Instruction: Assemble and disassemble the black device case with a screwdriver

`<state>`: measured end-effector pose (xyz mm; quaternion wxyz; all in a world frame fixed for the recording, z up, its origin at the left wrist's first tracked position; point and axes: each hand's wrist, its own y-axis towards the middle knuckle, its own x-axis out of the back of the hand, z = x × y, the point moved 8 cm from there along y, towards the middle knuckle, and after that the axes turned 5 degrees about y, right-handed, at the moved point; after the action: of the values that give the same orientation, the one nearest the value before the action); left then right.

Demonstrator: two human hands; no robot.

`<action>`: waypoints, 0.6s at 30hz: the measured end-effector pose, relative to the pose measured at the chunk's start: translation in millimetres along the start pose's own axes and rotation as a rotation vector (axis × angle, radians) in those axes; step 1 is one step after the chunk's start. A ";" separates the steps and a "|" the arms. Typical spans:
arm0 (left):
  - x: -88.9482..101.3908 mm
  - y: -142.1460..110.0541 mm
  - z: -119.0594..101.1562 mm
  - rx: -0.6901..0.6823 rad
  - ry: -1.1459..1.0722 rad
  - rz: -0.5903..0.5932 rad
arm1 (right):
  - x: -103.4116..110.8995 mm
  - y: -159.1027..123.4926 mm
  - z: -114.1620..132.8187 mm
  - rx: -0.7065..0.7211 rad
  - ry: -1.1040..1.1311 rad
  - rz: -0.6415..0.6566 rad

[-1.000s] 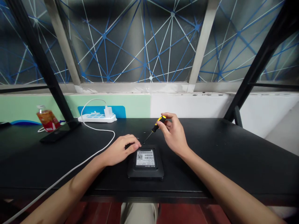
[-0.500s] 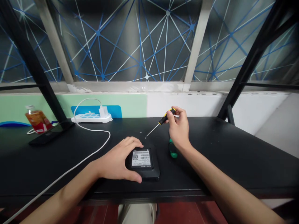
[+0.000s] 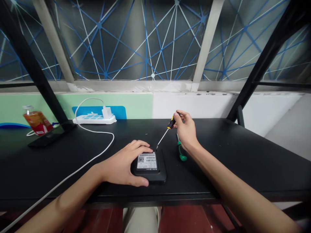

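Observation:
A flat black box-shaped device with a white printed label lies on the black table. My left hand spans its left side, fingers at the far edge and thumb at the near edge, gripping it. Between the fingers and thumb of my right hand is a black-and-yellow screwdriver. Its shaft slants down to the left, the tip at the device's far right corner. A small bright bit, perhaps a screw, shows at that tip. Partly behind my right hand lies a green-handled screwdriver.
A small metallic piece lies beyond the device. Farther back left stand a white power strip with a plug, a drink bottle and a dark flat slab. A white cable runs along the table's left side.
My left hand has spread from the device's far corner to grip its side. The screwdriver moved right and up, then its tip came down to the far right corner. The green-handled screwdriver became visible.

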<state>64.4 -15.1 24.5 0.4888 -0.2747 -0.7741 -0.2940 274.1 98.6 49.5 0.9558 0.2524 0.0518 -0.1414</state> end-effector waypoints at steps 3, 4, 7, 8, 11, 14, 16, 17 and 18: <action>1.0 -0.1 0.4 0.000 -0.006 -0.009 | -2.9 -1.1 -2.1 0.006 -0.028 0.032; 1.4 0.0 0.4 0.001 -0.007 -0.012 | -3.3 -1.2 -2.5 0.009 -0.034 0.036; 1.9 0.9 0.3 0.005 -0.012 -0.014 | -3.8 -1.5 -1.5 0.025 -0.048 0.043; 1.9 1.1 0.2 0.004 -0.014 -0.014 | -4.1 -1.8 -0.2 0.033 -0.050 0.046; 2.5 1.4 0.1 0.005 -0.021 -0.021 | -6.6 -3.9 5.3 0.061 -0.058 0.069; 3.1 0.8 -0.1 0.004 -0.026 -0.030 | -9.6 -7.4 12.5 0.089 -0.085 0.093; 3.3 0.6 0.1 0.005 -0.024 -0.032 | -10.8 -10.2 18.4 0.110 -0.104 0.098; 3.4 0.6 0.5 0.007 -0.021 -0.034 | -11.3 -11.7 21.7 0.123 -0.109 0.100; 3.6 0.8 1.0 0.010 -0.016 -0.035 | -11.8 -13.2 25.0 0.137 -0.113 0.102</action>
<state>63.1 -13.3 27.6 0.4788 -0.2610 -0.7842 -0.2961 259.6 78.1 67.0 0.9437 0.3111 -0.0250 -0.1097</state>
